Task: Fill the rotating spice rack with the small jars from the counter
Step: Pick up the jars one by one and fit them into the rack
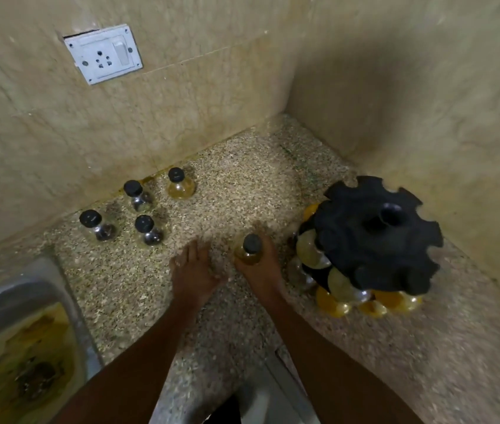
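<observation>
Gripping a yellow jar (pixel 250 250) in the right hand (pixel 261 270) beside the spice rack (pixel 377 237); left hand (pixel 192 270) hovers, fingers relaxed.

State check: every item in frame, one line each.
left hand: open, empty, over the counter
right hand: grips yellow jar, capped
four loose jars: upright, capped
spice rack: partly filled
wall switch: position unclear
</observation>
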